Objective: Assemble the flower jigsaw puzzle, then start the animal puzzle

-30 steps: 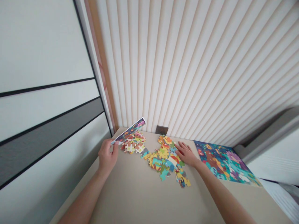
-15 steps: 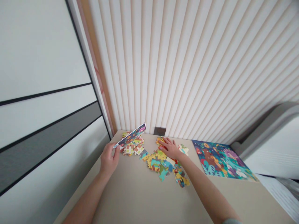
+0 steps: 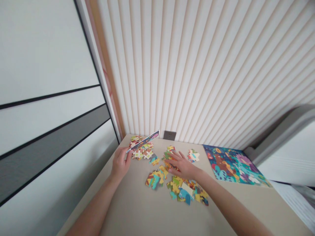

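My left hand [image 3: 121,161] grips the near corner of a colourful puzzle board [image 3: 143,144], held tilted above a heap of loose puzzle pieces [image 3: 141,151] at the table's back left. My right hand [image 3: 180,163] lies flat with fingers spread on the middle scatter of pieces [image 3: 169,154]. More pieces lie nearer to me, in a cluster [image 3: 188,191] under my right forearm and a small group [image 3: 154,178] to its left. A single clump of pieces [image 3: 193,155] sits just right of my right hand.
A finished colourful puzzle picture [image 3: 233,165] lies flat at the right on the beige table [image 3: 137,209]. A ribbed wall with a dark socket [image 3: 169,135] stands behind. A cabinet side with dark lines borders the left edge.
My right hand swept left over the middle pieces and then drew back toward me, spreading them apart into separate clusters. My left hand keeps holding the board, now tilted lower.
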Available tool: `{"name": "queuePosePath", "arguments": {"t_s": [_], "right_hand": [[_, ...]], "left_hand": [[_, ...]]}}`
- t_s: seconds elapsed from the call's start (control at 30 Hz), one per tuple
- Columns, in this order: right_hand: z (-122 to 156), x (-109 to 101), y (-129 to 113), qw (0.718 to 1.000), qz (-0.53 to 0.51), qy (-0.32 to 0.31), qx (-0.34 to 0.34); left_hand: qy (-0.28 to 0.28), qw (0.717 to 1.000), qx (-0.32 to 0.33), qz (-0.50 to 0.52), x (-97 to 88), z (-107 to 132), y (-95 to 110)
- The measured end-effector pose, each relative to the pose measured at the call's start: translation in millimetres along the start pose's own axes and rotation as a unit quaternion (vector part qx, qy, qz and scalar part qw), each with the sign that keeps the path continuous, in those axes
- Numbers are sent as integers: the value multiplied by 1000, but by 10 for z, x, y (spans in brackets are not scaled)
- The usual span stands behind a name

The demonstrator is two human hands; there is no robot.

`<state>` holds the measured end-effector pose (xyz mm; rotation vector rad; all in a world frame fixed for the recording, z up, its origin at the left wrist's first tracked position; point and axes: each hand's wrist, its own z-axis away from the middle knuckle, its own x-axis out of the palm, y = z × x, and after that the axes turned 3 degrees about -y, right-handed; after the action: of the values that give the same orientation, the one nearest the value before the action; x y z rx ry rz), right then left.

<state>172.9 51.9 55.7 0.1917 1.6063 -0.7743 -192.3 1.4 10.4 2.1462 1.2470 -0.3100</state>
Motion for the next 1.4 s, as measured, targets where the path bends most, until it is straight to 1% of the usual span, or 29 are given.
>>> {"name": "queuePosePath", "arguments": {"t_s": [0.07,0.13,0.2,0.27,0.33,0.43,0.5,0.53,0.57,0.6,0.67,0.73,0.8,0.87,0.97,1.07,1.13,1.17,1.2,1.23,1.27,1.3,1.33,1.37,1.4], "right_hand": [[-220,56,-84,1000,6,8,2],[-409,154,-141,1000,7,-8,3],[-497,255,-174,1000,11,-22,3],[-455,317,-195,1000,15,-27,-5],[-312,319,-222,999,11,-32,-21],[-71,229,-264,997,-6,-47,-54],[1,148,-248,995,-19,-51,-80],[-2,114,-212,995,-24,-42,-84],[-29,89,-154,997,-24,-25,-73],[-74,74,-77,999,-21,-1,-46],[-187,79,114,998,-4,48,48],[-274,124,299,990,-2,45,134],[-285,190,407,986,-7,21,164],[-204,246,404,989,-9,4,148],[38,251,241,995,-17,-10,96],[283,132,84,998,-42,-27,41],[388,12,97,998,-61,-29,15],[422,-46,152,998,-65,-17,15],[446,-94,236,998,-60,5,31],[464,-127,341,996,-44,39,69],[480,-141,458,990,-17,70,125],[496,-131,575,977,15,92,192],[514,-100,680,961,36,98,256],[535,-49,762,950,42,85,298],[557,17,817,946,41,73,313]], "left_hand": [[1,1000,6,0,4,5,1],[4,1000,11,2,5,12,3],[3,1000,14,7,4,19,0],[2,1000,17,8,1,25,-13],[0,1000,21,3,1,30,-32],[-5,999,36,0,11,37,-55],[-8,999,44,5,25,43,-52],[-8,999,46,8,33,47,-45],[-8,999,45,11,42,50,-38],[-7,999,45,13,49,53,-31],[-4,999,42,16,63,60,-28],[-5,999,43,16,74,68,-46],[-9,999,50,13,85,76,-81],[-12,998,58,7,98,83,-120],[-6,997,72,-4,121,94,-160],[-5,995,101,-12,134,103,-177],[-12,991,130,-16,133,110,-184],[-14,990,141,-16,130,112,-185],[-15,989,149,-15,126,114,-185],[-13,988,154,-13,122,115,-181],[-10,987,159,-12,118,114,-174],[-9,986,166,-11,114,112,-162],[-11,984,176,-10,110,108,-144],[-15,981,191,-10,107,102,-121],[-24,978,208,-11,105,94,-93]]}}
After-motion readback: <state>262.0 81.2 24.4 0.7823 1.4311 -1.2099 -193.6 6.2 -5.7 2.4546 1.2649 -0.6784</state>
